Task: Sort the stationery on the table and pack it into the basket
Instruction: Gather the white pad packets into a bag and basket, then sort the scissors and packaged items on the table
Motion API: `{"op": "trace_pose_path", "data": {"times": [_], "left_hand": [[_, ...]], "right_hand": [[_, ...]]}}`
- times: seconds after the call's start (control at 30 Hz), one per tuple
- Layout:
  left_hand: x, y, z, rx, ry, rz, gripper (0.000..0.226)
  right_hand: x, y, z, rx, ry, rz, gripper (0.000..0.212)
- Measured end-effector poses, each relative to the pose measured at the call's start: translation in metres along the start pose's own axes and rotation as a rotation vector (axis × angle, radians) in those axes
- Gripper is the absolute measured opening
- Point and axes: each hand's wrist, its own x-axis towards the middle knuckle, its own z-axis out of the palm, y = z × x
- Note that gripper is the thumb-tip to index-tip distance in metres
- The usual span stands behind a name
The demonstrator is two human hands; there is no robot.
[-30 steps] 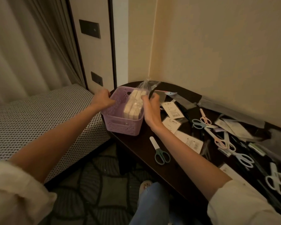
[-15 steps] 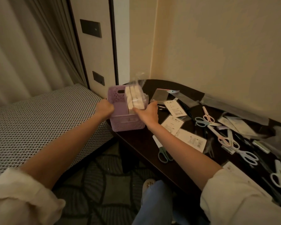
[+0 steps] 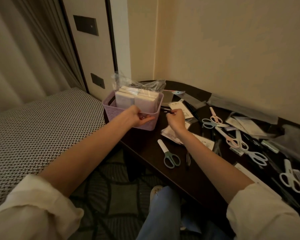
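My left hand (image 3: 134, 118) gripped the near rim of the basket (image 3: 111, 110); my right hand (image 3: 176, 119) pinched a dark pen (image 3: 166, 110) just right of it.

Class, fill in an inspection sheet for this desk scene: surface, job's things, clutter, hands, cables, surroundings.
Surface: dark table, crowded on its right part.
Job's things: purple basket at the table's left end, holding white packs in clear wrap; green scissors near the front edge; more scissors and labelled packets further right.
Clutter: clear sleeves along the wall.
Hands: left hand grips the basket's near wall; right hand pinches a pen.
Cables: nothing seen.
Surroundings: curtain, patterned bench, wall panels.
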Motion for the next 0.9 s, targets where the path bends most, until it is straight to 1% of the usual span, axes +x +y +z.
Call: {"op": "trace_pose_path", "data": {"times": [0.07, 0.13, 0.23, 0.3, 0.37, 0.43, 0.5, 0.53, 0.57, 0.63, 0.67, 0.7, 0.73, 0.8, 0.9], "left_hand": [[-0.003, -0.006, 0.011, -0.099, -0.008, -0.02, 0.03], [-0.002, -0.011, 0.021, -0.172, -0.019, -0.027, 0.037], [0.008, -0.019, 0.029, -0.148, -0.06, -0.023, 0.043], [0.014, -0.029, 0.025, -0.089, -0.074, -0.024, 0.055], [0.014, -0.041, 0.015, 0.038, -0.094, -0.031, 0.075], [0.012, -0.052, 0.003, 0.167, -0.066, 0.014, 0.086], [0.011, -0.061, -0.005, 0.333, -0.024, 0.119, 0.083], [0.012, -0.065, -0.009, 0.445, 0.002, 0.192, 0.077], [0.011, -0.068, -0.011, 0.557, 0.029, 0.279, 0.067], [0.011, -0.073, -0.014, 0.763, 0.064, 0.462, 0.036], [0.01, -0.074, -0.015, 0.856, 0.067, 0.528, 0.026], [0.011, -0.076, -0.014, 0.938, 0.064, 0.57, 0.024], [0.012, -0.076, -0.013, 1.004, 0.066, 0.586, 0.025], [0.014, -0.079, -0.01, 1.057, 0.063, 0.576, 0.039], [0.019, -0.085, -0.006, 1.021, 0.004, 0.449, 0.054]], "right_hand": [[-0.003, 0.01, -0.02, -0.066, 0.026, -0.03, 0.032], [-0.01, 0.02, -0.034, -0.166, 0.006, -0.074, 0.026], [-0.029, 0.036, -0.048, -0.378, -0.084, -0.167, 0.013], [-0.044, 0.047, -0.052, -0.538, -0.154, -0.268, 0.009], [-0.06, 0.056, -0.054, -0.681, -0.209, -0.358, 0.019], [-0.07, 0.062, -0.052, -0.811, -0.237, -0.424, 0.035], [-0.075, 0.065, -0.051, -0.889, -0.238, -0.457, 0.047], [-0.076, 0.066, -0.051, -0.896, -0.235, -0.455, 0.05], [-0.077, 0.066, -0.051, -0.892, -0.234, -0.445, 0.05], [-0.078, 0.067, -0.052, -0.889, -0.232, -0.431, 0.051], [-0.08, 0.068, -0.052, -0.889, -0.232, -0.422, 0.053], [-0.082, 0.069, -0.052, -0.889, -0.235, -0.407, 0.057], [-0.084, 0.07, -0.053, -0.889, -0.242, -0.391, 0.062], [-0.088, 0.071, -0.052, -0.891, -0.258, -0.359, 0.069], [-0.09, 0.068, -0.051, -0.911, -0.266, -0.341, 0.066]]}}
